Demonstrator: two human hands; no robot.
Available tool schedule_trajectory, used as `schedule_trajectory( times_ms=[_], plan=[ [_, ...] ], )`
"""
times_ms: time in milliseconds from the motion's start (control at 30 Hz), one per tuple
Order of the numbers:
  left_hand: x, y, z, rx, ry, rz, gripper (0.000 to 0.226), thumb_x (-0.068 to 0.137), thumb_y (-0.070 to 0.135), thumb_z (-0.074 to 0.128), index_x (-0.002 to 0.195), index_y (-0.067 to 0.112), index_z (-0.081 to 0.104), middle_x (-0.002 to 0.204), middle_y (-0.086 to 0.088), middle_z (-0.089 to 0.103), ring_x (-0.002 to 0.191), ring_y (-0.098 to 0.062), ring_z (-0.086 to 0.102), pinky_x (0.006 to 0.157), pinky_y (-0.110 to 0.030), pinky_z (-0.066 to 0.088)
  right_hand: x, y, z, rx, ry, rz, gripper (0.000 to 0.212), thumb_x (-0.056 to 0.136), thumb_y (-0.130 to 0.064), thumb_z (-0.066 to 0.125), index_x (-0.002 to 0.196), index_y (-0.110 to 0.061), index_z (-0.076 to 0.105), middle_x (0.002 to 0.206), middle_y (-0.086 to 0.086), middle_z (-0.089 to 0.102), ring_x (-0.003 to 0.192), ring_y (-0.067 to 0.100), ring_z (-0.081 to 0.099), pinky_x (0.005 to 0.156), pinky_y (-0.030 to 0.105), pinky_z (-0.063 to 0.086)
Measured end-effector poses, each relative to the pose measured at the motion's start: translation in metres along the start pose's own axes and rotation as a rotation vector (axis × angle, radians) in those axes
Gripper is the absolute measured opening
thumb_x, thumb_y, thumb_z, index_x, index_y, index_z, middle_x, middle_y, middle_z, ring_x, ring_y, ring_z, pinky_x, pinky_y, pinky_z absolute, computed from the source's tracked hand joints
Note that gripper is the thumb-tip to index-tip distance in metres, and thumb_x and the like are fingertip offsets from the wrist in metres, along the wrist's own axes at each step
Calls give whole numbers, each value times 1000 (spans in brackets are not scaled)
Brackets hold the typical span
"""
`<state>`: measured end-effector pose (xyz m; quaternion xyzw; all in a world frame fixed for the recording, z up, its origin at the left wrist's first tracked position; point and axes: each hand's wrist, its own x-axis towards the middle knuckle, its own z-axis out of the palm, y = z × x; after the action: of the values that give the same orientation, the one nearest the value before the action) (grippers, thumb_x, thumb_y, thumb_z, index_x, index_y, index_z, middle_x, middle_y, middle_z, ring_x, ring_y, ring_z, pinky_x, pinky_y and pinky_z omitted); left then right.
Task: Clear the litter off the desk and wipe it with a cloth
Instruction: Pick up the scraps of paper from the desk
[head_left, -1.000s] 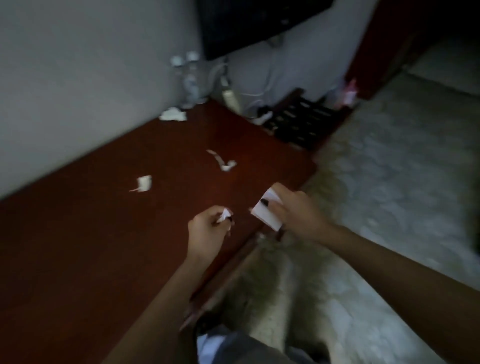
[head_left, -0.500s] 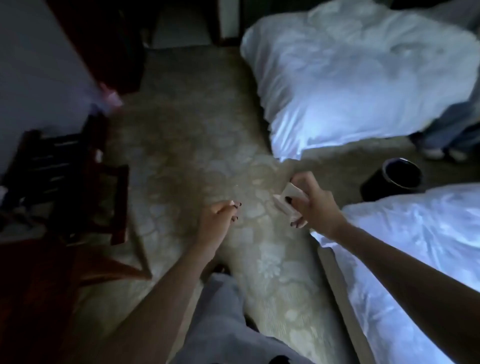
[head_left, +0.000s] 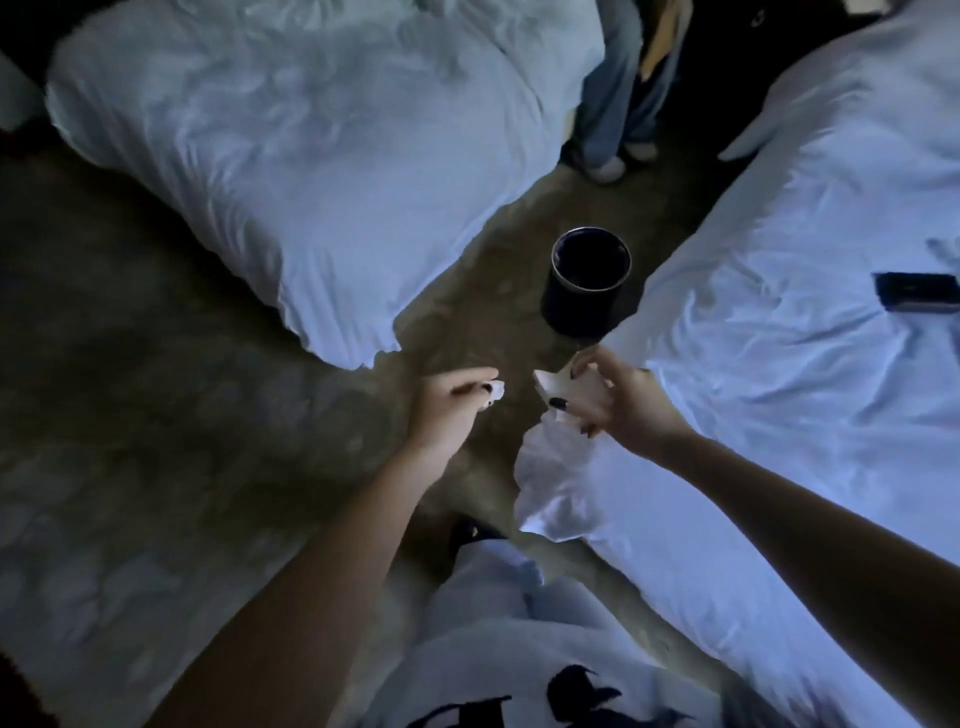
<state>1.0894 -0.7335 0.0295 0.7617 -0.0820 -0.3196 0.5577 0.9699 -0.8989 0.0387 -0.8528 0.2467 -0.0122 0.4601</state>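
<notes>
Closest, at the bottom edge: pale grey garment with black print (head_left: 519, 649), worn by the person carrying the camera. From there, two bare forearms reaching forward over the patterned beige carpet (head_left: 208, 441).

Left hand (head_left: 449, 408): lightly clenched, thumb and fingertips pinching a small crumpled white paper scrap (head_left: 494, 393). Held in the air above the carpet, in the aisle between two beds.

Right hand (head_left: 621, 402): curled round a flat folded piece of white paper (head_left: 553, 385), dark-painted thumbnail pressed on its face. Positioned just beside the left hand and apart from it, at the near corner of the right-hand bed with the white sheet (head_left: 779, 389). Directly below that hand: a rumpled fold of the sheet, hanging over the bed corner.

Litter location: both pieces gripped in the hands, held near the dark cylindrical waste bin (head_left: 576, 306) and short of it.

Bin: upright on the carpet, mouth facing up, interior too dark to read. Placed between the beds, just beside the edge of the right-hand bed.

On the right-hand bed, toward the right edge of the view: flat dark rectangular object (head_left: 917, 292), type not determinable.

Left of the aisle: second bed under a creased white duvet (head_left: 311, 156), one corner hanging toward the carpet.

Farthest, beyond the bin at the top: legs of another person in blue jeans (head_left: 618, 88), pale shoes (head_left: 608, 167) on the floor between the beds.
</notes>
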Motion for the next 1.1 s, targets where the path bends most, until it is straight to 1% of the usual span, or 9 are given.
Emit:
schedule_trajectory(
  times_ms=[67,133,200,267,433,600,800,900,1100],
  plan=[
    [37,19,12,36,-46,22,25,87,-5,56,107,3,69,99,-5,68,86,-8,64,68,-8,50,23,4,-11,-21,33,40,41,72,-37,77,97,-23,47,84,3,63,51,14,63,49,28,54],
    [71,33,24,91,-99,-1,23,87,-2,58,105,6,70,93,-1,68,79,-7,65,66,-10,52,48,11,-21,-68,65,100,48,69,-46,77,100,-27,45,91,2,59,63,17,63,54,34,55],
    [104,43,36,132,-159,-40,22,87,0,60,103,9,70,86,2,69,75,-8,66,65,-13,54,73,21,-29,-75,99,169,47,70,-46,76,97,-33,41,99,1,55,76,22,60,58,39,56],
    [138,50,46,148,-182,-78,20,85,0,61,101,11,69,81,3,69,72,-10,66,63,-16,54,98,35,-33,13,125,227,37,76,-39,72,93,-33,39,100,6,58,74,25,61,58,43,56],
    [228,59,72,223,-181,-99,13,84,5,66,92,15,68,73,8,67,62,-4,64,59,-13,53,168,79,-41,170,261,364,19,85,-23,61,95,-22,44,95,10,62,61,21,64,58,39,57],
    [333,80,95,290,-205,-136,18,85,6,66,83,24,66,74,14,65,65,-3,63,62,-14,52,260,125,-58,189,226,483,31,91,-13,55,105,-29,33,114,14,56,68,24,65,53,28,52],
    [444,109,125,317,-244,-229,21,87,6,65,82,26,62,81,13,62,74,-3,61,56,-8,48,353,157,-88,237,215,672,60,89,-11,56,136,-30,25,114,14,56,74,26,64,62,38,57],
    [493,116,149,330,-265,-290,17,87,6,64,86,23,64,79,12,62,72,-3,61,55,-8,48,390,171,-102,198,213,741,60,88,-13,57,138,-28,30,119,16,55,76,23,63,58,30,54],
    [586,115,213,276,-330,-473,21,84,-4,61,101,5,67,79,-8,64,65,-13,58,60,-19,50,433,198,-121,205,311,872,64,85,-18,61,141,-32,32,114,13,57,82,28,64,73,44,56]
  ],
)
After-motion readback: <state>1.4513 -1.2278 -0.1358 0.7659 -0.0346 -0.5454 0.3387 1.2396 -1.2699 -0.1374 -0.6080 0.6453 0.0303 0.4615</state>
